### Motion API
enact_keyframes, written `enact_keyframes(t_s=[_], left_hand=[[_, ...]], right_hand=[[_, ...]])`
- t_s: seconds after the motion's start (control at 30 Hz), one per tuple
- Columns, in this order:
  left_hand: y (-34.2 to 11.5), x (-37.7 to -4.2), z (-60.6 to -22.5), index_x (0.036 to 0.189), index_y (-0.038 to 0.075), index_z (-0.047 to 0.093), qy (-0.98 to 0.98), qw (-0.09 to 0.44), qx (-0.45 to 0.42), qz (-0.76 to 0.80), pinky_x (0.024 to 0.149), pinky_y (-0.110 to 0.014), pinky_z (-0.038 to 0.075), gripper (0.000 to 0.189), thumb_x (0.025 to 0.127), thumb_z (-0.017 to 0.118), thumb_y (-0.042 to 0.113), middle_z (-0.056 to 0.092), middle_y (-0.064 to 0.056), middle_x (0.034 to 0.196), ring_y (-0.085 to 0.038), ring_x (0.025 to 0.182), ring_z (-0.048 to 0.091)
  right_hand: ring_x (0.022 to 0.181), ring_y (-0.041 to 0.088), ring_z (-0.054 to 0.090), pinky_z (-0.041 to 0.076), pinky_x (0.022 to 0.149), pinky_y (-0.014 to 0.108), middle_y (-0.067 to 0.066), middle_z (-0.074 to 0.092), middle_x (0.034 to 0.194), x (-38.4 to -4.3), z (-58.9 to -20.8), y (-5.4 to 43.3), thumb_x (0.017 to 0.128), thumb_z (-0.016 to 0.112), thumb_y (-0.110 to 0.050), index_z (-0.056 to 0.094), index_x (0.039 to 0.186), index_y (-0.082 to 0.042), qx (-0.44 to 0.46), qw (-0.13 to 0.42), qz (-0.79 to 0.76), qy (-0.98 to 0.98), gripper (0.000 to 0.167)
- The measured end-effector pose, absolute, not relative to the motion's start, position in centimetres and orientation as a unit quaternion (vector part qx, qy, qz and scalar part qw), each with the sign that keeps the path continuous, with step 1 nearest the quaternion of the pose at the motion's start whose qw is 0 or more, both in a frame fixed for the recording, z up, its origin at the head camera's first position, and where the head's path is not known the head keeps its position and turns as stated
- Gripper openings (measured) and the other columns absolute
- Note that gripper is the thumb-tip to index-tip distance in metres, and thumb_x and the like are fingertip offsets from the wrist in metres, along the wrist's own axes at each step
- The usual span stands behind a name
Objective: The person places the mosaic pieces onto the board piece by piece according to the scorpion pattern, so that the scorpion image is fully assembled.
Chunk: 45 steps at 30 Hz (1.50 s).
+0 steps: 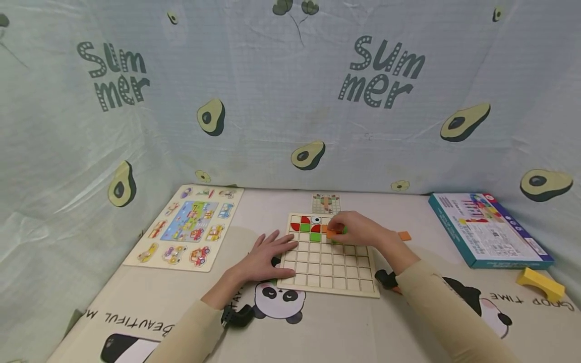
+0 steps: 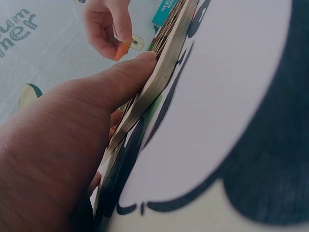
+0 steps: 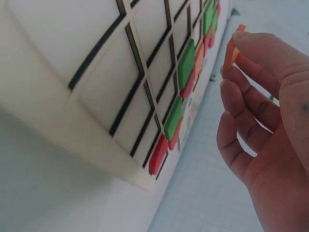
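Observation:
A wooden grid board (image 1: 327, 282) lies on the table, with red, green and orange tiles and an eye tile (image 1: 316, 220) in its far rows. Between thumb and fingertips, my right hand (image 1: 360, 229) pinches an orange tile (image 3: 232, 50) above those far rows. My left hand (image 1: 265, 257) rests at the board's left side with its fingers spread. Its thumb (image 2: 130, 72) lies along the board's edge in the left wrist view. Red tiles (image 3: 158, 154) and green tiles (image 3: 187, 65) sit in cells along the board's border in the right wrist view.
A small pattern card (image 1: 326, 203) lies just beyond the board. On the left is a vehicle puzzle board (image 1: 136, 258). To the right are a loose orange tile (image 1: 404, 235), a flat teal-edged box (image 1: 490, 232) and a yellow arch block (image 1: 540, 283). A hanging cloth closes off the back.

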<state>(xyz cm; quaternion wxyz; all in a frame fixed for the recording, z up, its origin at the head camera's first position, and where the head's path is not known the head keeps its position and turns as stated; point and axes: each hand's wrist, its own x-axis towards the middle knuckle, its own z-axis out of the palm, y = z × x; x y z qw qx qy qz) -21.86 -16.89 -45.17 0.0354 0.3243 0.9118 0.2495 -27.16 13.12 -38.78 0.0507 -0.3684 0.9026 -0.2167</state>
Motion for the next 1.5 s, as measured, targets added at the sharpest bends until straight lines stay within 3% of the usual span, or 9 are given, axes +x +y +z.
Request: enact_keyframes(t_s=[0.63, 1.5], left_hand=[[-16.8, -21.8, -45.0, 0.153, 0.017, 0.048, 0.914, 0.039, 0.318, 0.249, 0.119, -0.06, 0.001, 0.076, 0.089, 0.071, 0.051, 0.034, -0.004, 0.162, -0.037, 0.152, 0.01], [-16.8, -21.8, -45.2, 0.152, 0.016, 0.049, 0.913, 0.035, 0.322, 0.247, 0.118, -0.06, 0.001, 0.075, 0.089, 0.072, 0.049, 0.034, -0.006, 0.162, -0.038, 0.152, 0.011]], right_hand=[[0.082, 0.014, 0.057, 0.052, 0.081, 0.033, -0.001, 0.066, 0.094, -28.1, -40.2, 11.3, 0.093, 0.075, -0.017, 0.074, 0.104, -0.006, -0.354, 0.045, -0.14, 0.923, 0.015], [0.096, 0.02, 0.064, 0.054, 0.088, 0.038, 0.004, 0.066, 0.105, -27.2, -40.0, 13.2, 0.094, 0.074, -0.014, 0.073, 0.115, -0.003, -0.323, 0.051, -0.191, 0.926, 0.024]])
